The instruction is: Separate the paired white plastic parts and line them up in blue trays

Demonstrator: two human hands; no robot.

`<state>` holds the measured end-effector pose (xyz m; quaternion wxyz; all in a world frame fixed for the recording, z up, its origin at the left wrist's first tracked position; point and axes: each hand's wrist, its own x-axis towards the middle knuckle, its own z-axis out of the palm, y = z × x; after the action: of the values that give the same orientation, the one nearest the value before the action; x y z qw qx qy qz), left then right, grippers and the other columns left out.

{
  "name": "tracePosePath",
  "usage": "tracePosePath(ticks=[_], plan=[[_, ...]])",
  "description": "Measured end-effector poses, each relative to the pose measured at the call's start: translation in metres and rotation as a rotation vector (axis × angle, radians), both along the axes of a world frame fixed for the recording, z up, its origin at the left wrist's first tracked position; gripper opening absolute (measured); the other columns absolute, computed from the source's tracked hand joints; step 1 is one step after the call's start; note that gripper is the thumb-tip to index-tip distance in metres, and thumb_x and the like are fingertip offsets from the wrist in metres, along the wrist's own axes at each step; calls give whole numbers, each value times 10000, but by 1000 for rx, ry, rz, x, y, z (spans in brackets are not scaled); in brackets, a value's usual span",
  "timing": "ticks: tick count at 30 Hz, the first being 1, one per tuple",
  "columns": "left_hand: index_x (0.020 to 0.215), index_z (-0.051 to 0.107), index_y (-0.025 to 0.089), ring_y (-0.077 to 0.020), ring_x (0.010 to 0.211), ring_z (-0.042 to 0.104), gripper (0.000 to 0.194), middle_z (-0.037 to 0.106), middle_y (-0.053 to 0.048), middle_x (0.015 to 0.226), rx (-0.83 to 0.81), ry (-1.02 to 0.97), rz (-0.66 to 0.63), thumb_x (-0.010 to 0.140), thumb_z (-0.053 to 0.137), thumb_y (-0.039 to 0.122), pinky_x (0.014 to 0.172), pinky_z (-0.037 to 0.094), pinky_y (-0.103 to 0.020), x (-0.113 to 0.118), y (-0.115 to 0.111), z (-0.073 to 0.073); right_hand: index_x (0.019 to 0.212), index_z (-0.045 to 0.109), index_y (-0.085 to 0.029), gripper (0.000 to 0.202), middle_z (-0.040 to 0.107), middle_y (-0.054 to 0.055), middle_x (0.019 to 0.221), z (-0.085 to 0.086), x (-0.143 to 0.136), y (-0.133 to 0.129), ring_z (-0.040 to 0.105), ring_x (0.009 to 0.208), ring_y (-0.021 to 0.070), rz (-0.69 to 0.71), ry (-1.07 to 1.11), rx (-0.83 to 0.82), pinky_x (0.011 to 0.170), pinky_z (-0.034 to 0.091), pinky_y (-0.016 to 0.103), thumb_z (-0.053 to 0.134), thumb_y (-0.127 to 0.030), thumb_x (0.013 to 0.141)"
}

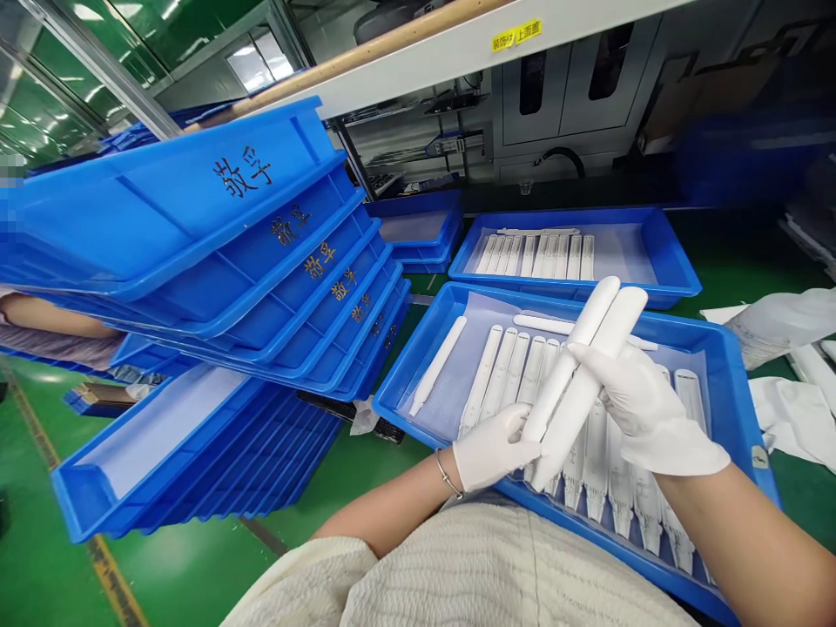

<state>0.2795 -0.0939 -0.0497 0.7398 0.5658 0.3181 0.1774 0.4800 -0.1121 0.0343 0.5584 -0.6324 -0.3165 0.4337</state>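
Two long white plastic covers (584,374) lie side by side across both my gloved hands, above a blue tray. My left hand (496,446) pinches their lower ends, thumb near the tip. Farther up, my right hand (643,405) is wrapped round them with the thumb on top. Beneath, in the blue tray (731,366), several white plastic parts (489,374) stand in a row on a translucent sheet. One separate white part (439,364) lies slanted at the tray's left side. My hands and the covers hide some of the row.
A tall stack of blue trays (176,200) rises at my left, with another stack (157,435) below it. Behind the near tray is a second blue tray (666,252) holding white parts. A white cloth (793,418) and a clear plastic bag (790,318) lie at the right. A person's arm (56,315) shows far left.
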Motion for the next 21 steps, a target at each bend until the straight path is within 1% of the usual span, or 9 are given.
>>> tracePosePath(ticks=[3,6,7,9,11,14,16,19,21], plan=[[1146,547,139,-152,888,582,420,596,-30,1008,-18,-34,-59,778,724,240,806,483,-293,0,1,6,895,737,-230,366,692,44,795,-1,2,2,627,698,219,17,52,-17,545,532,319,854,-538,737],[1133,530,141,-106,720,528,372,570,-3,915,-57,-38,-101,829,683,292,662,444,-251,-2,5,13,858,723,-206,432,603,14,644,-9,11,6,471,519,127,78,117,8,419,404,254,851,-596,722],[1138,524,140,-96,682,514,368,572,-2,897,-60,-34,-111,845,671,308,626,422,-242,-3,5,14,847,713,-201,441,581,4,619,-11,14,7,441,498,110,88,137,22,410,384,241,848,-603,726],[1153,515,142,-90,649,512,375,592,-10,891,-55,-30,-121,865,661,332,588,395,-233,-4,6,15,824,686,-198,444,565,-4,602,-16,19,9,443,493,100,80,152,32,420,392,224,843,-603,737],[1169,517,148,-101,673,550,397,613,-27,919,-59,-29,-119,868,671,356,594,402,-233,-4,6,15,833,674,-201,451,569,-5,604,-19,21,10,468,505,107,67,145,17,430,409,219,845,-607,736],[1166,530,159,-146,791,620,423,627,-47,955,-83,-18,-117,848,701,381,645,443,-245,-2,4,13,904,691,-208,475,603,5,670,-19,21,10,519,565,126,78,115,-6,470,453,223,844,-622,729],[1135,533,160,-159,831,631,395,632,-48,943,-76,-14,-124,841,701,364,674,460,-253,-1,3,12,902,693,-209,474,602,7,702,-18,20,8,522,593,132,77,77,-10,490,469,228,840,-626,731],[1075,526,160,-142,794,614,326,636,-40,921,-43,4,-146,839,688,315,696,474,-261,-2,4,11,847,677,-215,427,569,-4,697,-16,19,5,501,609,128,76,37,0,503,464,224,849,-591,738],[1055,535,158,-121,747,587,329,632,-36,922,-31,5,-160,836,710,330,679,467,-253,-3,7,13,822,674,-217,403,560,-7,697,-15,19,4,497,615,123,83,45,8,512,461,218,861,-564,738]])
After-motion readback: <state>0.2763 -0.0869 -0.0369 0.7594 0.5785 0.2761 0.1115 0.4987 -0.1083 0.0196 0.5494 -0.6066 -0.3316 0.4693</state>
